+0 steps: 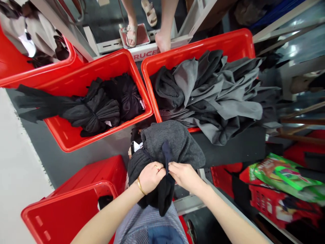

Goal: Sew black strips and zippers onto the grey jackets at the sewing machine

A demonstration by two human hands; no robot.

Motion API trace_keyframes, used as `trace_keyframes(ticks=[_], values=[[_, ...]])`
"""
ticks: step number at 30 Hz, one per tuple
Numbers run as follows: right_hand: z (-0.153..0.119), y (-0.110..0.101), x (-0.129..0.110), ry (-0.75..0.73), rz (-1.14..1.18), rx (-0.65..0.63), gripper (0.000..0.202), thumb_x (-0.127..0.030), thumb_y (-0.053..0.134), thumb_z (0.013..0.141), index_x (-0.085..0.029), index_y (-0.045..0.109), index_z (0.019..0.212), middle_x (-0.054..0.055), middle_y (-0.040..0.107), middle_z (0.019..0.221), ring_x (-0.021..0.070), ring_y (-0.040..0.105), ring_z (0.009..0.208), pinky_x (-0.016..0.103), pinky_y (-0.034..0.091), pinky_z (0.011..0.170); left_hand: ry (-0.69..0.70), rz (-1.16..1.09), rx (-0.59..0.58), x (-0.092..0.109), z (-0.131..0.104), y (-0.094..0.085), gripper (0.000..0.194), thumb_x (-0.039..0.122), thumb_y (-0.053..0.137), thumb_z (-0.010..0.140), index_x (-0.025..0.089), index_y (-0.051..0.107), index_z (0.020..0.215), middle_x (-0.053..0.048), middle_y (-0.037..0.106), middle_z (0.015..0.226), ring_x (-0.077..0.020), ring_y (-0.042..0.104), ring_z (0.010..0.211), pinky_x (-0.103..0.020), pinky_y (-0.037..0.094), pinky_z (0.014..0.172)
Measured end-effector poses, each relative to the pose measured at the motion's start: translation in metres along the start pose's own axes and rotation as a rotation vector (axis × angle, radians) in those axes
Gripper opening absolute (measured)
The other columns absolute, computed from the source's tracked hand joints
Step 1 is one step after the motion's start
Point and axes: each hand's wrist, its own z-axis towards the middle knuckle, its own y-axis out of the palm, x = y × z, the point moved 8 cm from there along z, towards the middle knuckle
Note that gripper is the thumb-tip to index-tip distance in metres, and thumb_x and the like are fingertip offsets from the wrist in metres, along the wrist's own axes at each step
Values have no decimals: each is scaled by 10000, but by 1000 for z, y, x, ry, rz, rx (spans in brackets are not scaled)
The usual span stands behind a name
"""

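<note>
Two hands, left hand [151, 176] and right hand [184, 175], pinch a dark garment [165, 149] at lower centre; red bins [106, 64] above already hold folded clothes; sorting looks partway.

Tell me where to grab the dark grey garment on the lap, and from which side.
Probably best taken by the dark strip hanging down the front of the dark grey garment, coming from the near side. That strip is narrow and folds over the bundle's near edge, where the left hand and right hand already pinch it; the bulk behind is a rounded heap with no clear edge.
</note>
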Motion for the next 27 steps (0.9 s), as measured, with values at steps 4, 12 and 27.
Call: trace_keyframes(ticks=[4, 12, 27], values=[[10, -13, -14, -160, -247, -187, 123, -100, 428, 809, -170, 528, 794, 19, 571, 738, 130, 538, 595, 242, 320, 517, -10, -2, 4, 1, 2, 2, 228, 103, 370, 851, 116, 568, 739, -68, 567, 741, -149, 519, 709, -268, 505, 660], [17, -12, 4, -175, -323, -200, 49, -137, 506, 775, -176, 526, 753, 6, 558, 702, 135, 537, 593, 255, 274, 501, -84, -85, -45, 1, -5, 7, 186, 118, 412, 838, 137, 558, 723, -60, 598, 755, -139, 552, 724, -256, 522, 699], [-66, 64, 83, 859, 617, 339, 284, -471, 547, 737, -216, 429, 700, -33, 469, 502, 173, 498, 500, 265, 310, 533, -1096, -644, -176, -136, -83, 16, 485, 517, 282, 820, 142, 579, 907, -94, 641, 941, -239, 588, 902, -379, 466, 813]])
